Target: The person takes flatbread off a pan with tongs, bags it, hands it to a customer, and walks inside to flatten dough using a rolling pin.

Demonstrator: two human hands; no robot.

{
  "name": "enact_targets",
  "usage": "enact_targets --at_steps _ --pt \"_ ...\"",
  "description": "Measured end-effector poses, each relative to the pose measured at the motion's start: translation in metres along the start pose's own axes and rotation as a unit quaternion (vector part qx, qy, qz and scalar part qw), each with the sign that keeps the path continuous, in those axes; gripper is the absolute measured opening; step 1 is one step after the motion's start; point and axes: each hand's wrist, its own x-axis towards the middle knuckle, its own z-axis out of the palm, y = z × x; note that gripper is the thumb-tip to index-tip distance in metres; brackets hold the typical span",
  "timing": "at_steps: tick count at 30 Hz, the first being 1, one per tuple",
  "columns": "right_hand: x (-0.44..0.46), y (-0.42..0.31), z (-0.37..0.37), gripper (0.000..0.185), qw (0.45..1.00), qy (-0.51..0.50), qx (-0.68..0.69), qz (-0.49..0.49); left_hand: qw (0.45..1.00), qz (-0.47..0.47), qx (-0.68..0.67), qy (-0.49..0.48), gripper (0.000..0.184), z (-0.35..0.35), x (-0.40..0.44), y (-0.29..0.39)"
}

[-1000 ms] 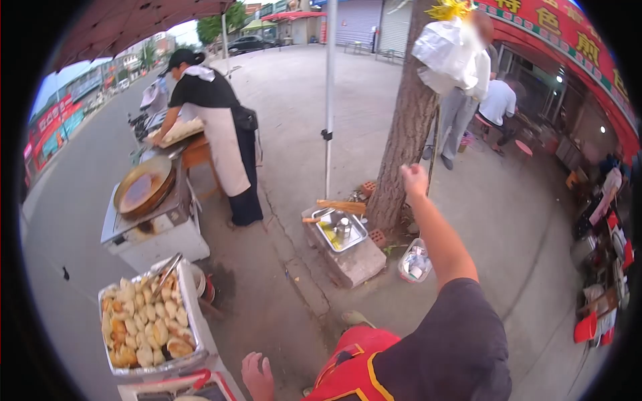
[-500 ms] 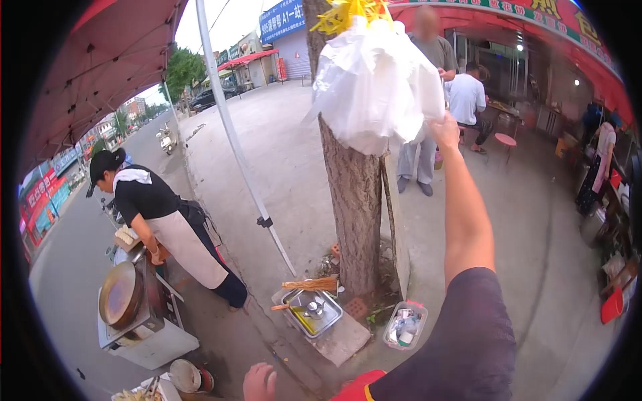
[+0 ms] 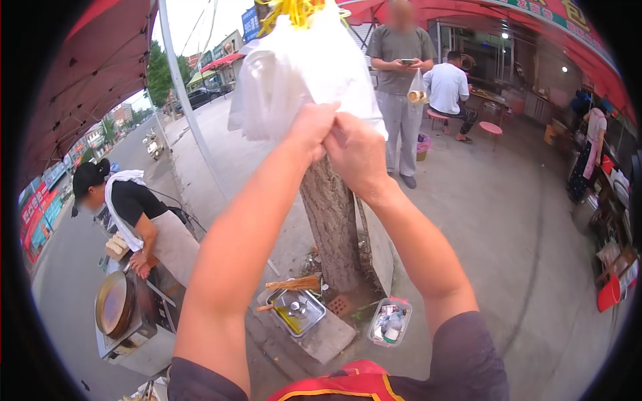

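Observation:
A bunch of thin white plastic bags (image 3: 321, 67) hangs against the tree trunk (image 3: 329, 224), with yellow strips (image 3: 294, 15) at its top. Both my arms reach up to it. My left hand (image 3: 311, 130) is closed at the lower edge of the bunch, its fingers pinching the plastic. Touching it, my right hand (image 3: 356, 150) is closed on the bag plastic too. The fingertips are partly hidden, so I cannot tell how many bags they pinch.
At left, a co-worker (image 3: 144, 214) in an apron bends by a large round pan (image 3: 115, 304). Below the trunk sit a metal tray (image 3: 304, 315) with yellow liquid and a plastic box (image 3: 389, 322) of small items. A person (image 3: 401, 50) stands behind, holding a phone and a bag.
My left hand has risen from low in the view to the plastic bags, meeting my right hand there. My view has shifted, and the co-worker's hands now meet near the pan.

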Motion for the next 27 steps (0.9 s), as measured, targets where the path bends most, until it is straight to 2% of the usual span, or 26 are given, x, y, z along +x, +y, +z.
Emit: enact_targets --at_steps 1,2,3,4,7,8,11,12,14,17,20,23,24,25,26,27 --pt "0.001 0.004 -0.009 0.022 0.997 -0.028 0.062 0.046 1.000 -0.014 -0.022 0.008 0.037 -0.002 0.007 -0.002" --pt "0.004 0.006 -0.023 0.023 0.986 -0.057 0.125 0.090 0.999 0.002 -0.019 0.027 0.030 0.001 -0.004 0.006" --pt "0.007 0.010 -0.034 0.024 0.969 -0.088 0.189 0.132 0.998 0.011 -0.053 0.008 0.030 0.001 -0.007 0.006" --pt "0.008 0.028 -0.033 0.025 0.993 -0.037 0.096 0.065 0.996 0.020 -0.089 -0.010 0.029 0.000 -0.009 0.006" --pt "0.012 0.037 -0.030 0.017 0.992 -0.073 0.076 0.064 0.988 0.028 -0.144 -0.049 0.031 0.001 -0.011 0.003" --pt "0.013 0.042 -0.024 0.015 0.997 -0.058 0.033 0.042 0.986 0.030 -0.154 -0.057 0.032 0.001 -0.011 0.002" --pt "0.021 0.048 -0.017 0.015 0.996 -0.081 -0.002 0.037 0.988 0.017 -0.138 -0.074 0.034 0.000 -0.018 0.007" --pt "0.022 0.049 -0.016 0.014 0.996 -0.077 -0.002 0.039 0.989 0.012 -0.130 -0.073 0.035 -0.001 -0.022 0.009" --pt "0.025 0.042 -0.021 0.014 0.983 -0.092 0.072 0.138 0.983 0.004 -0.151 -0.104 0.035 -0.011 -0.018 0.007" --pt "0.027 0.052 -0.021 0.013 0.940 -0.097 0.221 0.243 0.976 0.006 -0.186 -0.117 0.034 -0.019 -0.011 -0.001" --pt "0.024 0.060 -0.014 0.009 0.853 -0.072 0.414 0.311 0.975 0.008 -0.202 -0.096 0.032 -0.021 -0.013 -0.004" --pt "0.028 0.073 -0.009 0.012 0.787 -0.007 0.491 0.373 0.986 -0.003 -0.157 -0.061 0.034 -0.029 -0.014 -0.004" --pt "0.031 0.074 -0.010 0.008 0.793 0.029 0.485 0.367 0.990 -0.009 -0.134 -0.046 0.036 -0.033 -0.015 -0.005" --pt "0.037 0.075 -0.007 0.005 0.821 0.148 0.455 0.311 0.991 -0.009 -0.128 -0.029 0.036 -0.041 -0.018 -0.011" --pt "0.037 0.070 -0.012 0.006 0.905 0.127 0.316 0.254 0.992 -0.010 -0.121 -0.016 0.036 -0.045 -0.019 -0.015" --pt "0.032 0.060 -0.013 0.009 0.962 0.098 0.171 0.188 0.993 -0.011 -0.114 0.002 0.036 -0.050 -0.023 -0.020"
